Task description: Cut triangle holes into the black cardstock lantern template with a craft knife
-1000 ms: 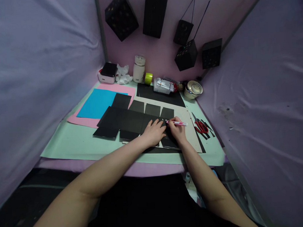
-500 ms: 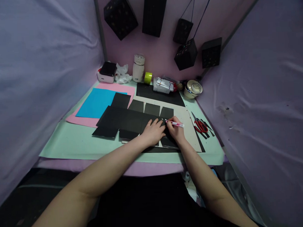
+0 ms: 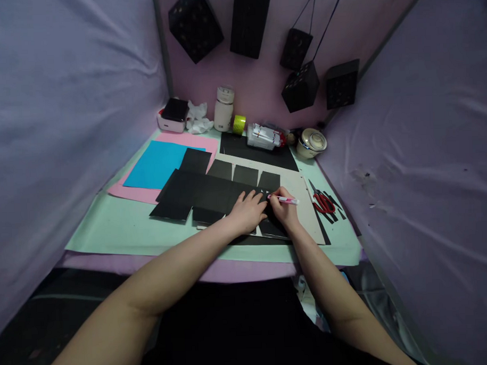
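Observation:
A cut sheet of black card [image 3: 199, 187] with flaps along its long edges lies across a pale board [image 3: 304, 201]. My left hand [image 3: 247, 211] presses flat on the card, fingers spread. Just to its right, my right hand [image 3: 282, 210] grips a pink and white craft knife or pen [image 3: 286, 200]; which of the two I cannot tell. Its tip is hidden by my fingers, close to the card's surface. Small light marks show on the card beside my left fingertips.
Red-handled scissors [image 3: 323, 202] lie among black scraps at the right. Blue paper [image 3: 155, 164] and pink paper [image 3: 132, 195] are at the left. Along the back stand a white bottle [image 3: 224, 109], yellow tape [image 3: 239, 124] and a lidded bowl [image 3: 312, 143]. Black boxes [image 3: 300, 87] hang above.
My right hand and the tool in it have shifted very slightly, and more light marks show on the card beside it. My left hand stays in place; the whole view moves a little.

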A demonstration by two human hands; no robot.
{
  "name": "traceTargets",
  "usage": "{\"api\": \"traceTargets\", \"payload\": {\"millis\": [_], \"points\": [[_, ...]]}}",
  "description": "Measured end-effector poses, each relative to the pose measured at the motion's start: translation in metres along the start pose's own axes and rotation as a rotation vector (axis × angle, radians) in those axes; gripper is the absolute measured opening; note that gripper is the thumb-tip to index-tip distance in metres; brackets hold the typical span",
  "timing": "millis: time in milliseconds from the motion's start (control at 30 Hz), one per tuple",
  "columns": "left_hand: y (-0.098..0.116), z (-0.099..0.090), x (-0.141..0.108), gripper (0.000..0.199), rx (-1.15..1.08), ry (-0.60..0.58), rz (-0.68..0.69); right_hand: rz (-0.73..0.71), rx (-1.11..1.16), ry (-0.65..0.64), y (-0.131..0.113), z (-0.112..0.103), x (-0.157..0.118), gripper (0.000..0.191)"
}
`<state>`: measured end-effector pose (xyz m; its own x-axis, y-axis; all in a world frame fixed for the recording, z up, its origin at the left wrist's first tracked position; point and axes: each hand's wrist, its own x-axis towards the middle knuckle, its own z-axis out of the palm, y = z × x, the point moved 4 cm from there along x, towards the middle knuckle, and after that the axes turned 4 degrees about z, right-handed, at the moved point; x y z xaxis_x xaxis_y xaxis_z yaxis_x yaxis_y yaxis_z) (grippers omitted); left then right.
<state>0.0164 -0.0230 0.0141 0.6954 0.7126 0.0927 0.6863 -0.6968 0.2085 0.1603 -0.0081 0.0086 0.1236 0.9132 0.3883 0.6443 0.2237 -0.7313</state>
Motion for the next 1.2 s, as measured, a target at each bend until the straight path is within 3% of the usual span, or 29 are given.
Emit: {"api": "traceTargets", "payload": {"millis": [300,600,1200], "points": [[0.0017,-0.0033,-0.0007,0.043,-0.012,-0.021,-0.001,0.004,0.018,-0.009,0.0000,-0.0003,-0.0009,0.010],[0.0007,-0.0015,-0.0002,0.042,-0.010,-0.008,-0.002,0.114,0.086,0.042,0.0001,-0.0032,0.0004,0.013],[0.0001,-0.0002,-0.0001,0.044,0.008,0.001,0.012,0.115,0.097,0.017,0.0033,0.0005,0.0017,0.014]]}}
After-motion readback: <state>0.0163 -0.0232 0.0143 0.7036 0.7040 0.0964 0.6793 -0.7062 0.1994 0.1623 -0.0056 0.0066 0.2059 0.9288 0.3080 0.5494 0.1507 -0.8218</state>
